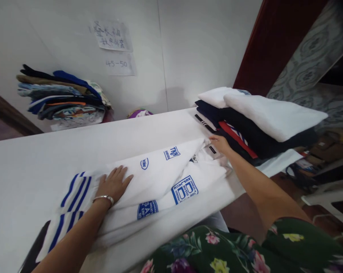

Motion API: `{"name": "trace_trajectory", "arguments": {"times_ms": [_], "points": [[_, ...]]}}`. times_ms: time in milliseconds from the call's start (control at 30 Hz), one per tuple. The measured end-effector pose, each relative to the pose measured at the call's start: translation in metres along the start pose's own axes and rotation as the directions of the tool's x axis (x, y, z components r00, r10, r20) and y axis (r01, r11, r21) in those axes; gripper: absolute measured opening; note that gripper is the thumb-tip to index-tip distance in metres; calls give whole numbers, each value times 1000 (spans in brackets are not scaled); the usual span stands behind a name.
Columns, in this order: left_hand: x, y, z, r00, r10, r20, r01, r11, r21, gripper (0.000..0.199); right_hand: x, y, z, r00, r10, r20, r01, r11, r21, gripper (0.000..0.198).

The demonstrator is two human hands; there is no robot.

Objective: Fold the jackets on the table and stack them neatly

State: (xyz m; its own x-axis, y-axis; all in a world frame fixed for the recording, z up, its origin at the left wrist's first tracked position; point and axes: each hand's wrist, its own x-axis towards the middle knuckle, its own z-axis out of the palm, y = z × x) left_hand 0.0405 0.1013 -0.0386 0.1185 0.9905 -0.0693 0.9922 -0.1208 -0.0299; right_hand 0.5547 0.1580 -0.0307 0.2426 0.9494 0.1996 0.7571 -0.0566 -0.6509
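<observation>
A white long-sleeved top [160, 178] with blue printed patches lies partly folded on the white table. Blue stripes run across its ribbed end at the left, and a neck label shows near the collar at the right. My left hand [113, 185], with a bracelet at the wrist, rests flat on the top beside the stripes, fingers spread. At the collar end, my right hand [219, 145] pinches the edge of the cloth between thumb and fingers. The underside of the top is hidden.
Folded clothes are stacked on the right [251, 125], with white pieces uppermost. Another clothes pile [66, 96] stands behind the table [46, 159] at the back left. Paper notes [114, 36] are stuck on the wall. A white stool [328, 201] stands at the far right.
</observation>
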Motion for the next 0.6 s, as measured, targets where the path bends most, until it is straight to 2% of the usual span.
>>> {"name": "trace_trajectory", "arguments": {"times_ms": [133,267,367,433,500,600], "points": [[2,-3,4,999,26,-43,-28,999,-33,65,-51,30,-37,998,56,-39,-49,986,162,32],[5,-5,4,997,36,-68,-42,996,-83,64,-104,53,-55,991,93,-97,-52,931,360,37],[7,-6,-1,993,6,-120,-28,984,-176,62,-134,58,-56,990,29,-139,16,950,312,34],[6,-7,-6,982,0,-190,-52,961,-270,62,-148,56,-54,996,-36,-85,58,960,274,32],[-1,-6,-10,962,47,-268,-143,925,-352,63,-156,53,-51,995,-99,3,95,969,230,32],[-26,1,-9,914,245,-322,-359,858,-366,64,-159,49,-48,991,-122,50,114,984,137,36]]}}
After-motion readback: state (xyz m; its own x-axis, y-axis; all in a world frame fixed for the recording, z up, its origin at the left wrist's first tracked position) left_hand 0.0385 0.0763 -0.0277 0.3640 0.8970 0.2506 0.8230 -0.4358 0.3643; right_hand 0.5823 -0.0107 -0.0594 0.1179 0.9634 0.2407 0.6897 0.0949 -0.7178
